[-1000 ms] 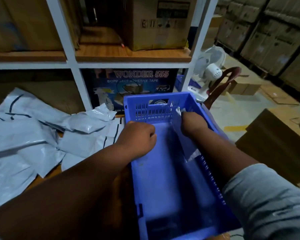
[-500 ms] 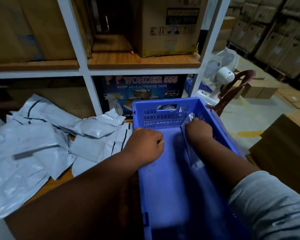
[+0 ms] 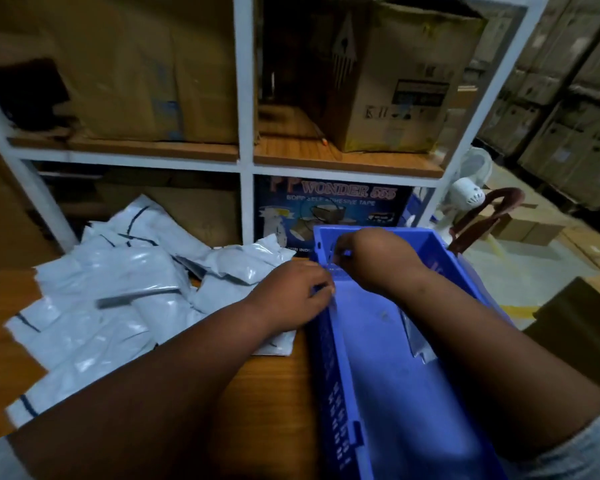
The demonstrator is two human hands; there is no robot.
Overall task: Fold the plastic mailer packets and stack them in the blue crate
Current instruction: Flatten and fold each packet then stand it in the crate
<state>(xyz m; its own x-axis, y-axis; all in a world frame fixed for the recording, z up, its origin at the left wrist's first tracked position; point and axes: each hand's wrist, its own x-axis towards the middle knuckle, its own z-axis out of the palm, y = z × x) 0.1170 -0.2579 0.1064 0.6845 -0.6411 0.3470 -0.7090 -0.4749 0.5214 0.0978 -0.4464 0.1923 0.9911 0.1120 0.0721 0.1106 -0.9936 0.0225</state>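
Curling over the blue crate (image 3: 388, 393) wall, the left hand (image 3: 291, 296) is gripping its rim. The right hand (image 3: 364, 258) looks closed, its contents hidden; the leaning folded mailer (image 3: 414, 337) is risking slumping open.

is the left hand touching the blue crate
Touching. The head view shows the left hand with its fingers curled over the near-left rim of the blue crate, no gap between them.

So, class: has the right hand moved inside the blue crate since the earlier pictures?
Yes. The right hand has crossed the blue crate from its right wall to the far left corner, beside the left hand on the left rim.
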